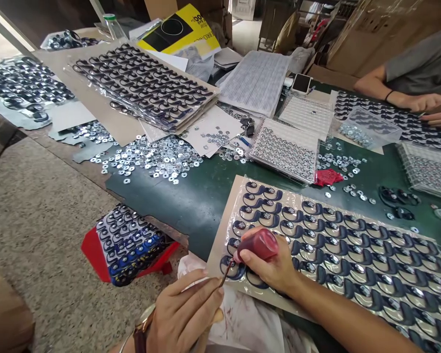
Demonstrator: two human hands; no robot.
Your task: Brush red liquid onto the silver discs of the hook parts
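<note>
- Fingers of the right hand curl snugly round a red bottle at five o'clock in view, nozzle pointing to eight.
- Left hand fingers pinch a thin stick, tip at a dark piece on the card sheet's near-left corner; contact unclear.
- From the bottle, ten o'clock gives bare tabletop between its near edge and loose metal discs.

The squeeze bottle is partly hidden by the right hand; the nearest cardboard sheet and a co-worker's gray sleeve are cut off at the right edge.
</note>
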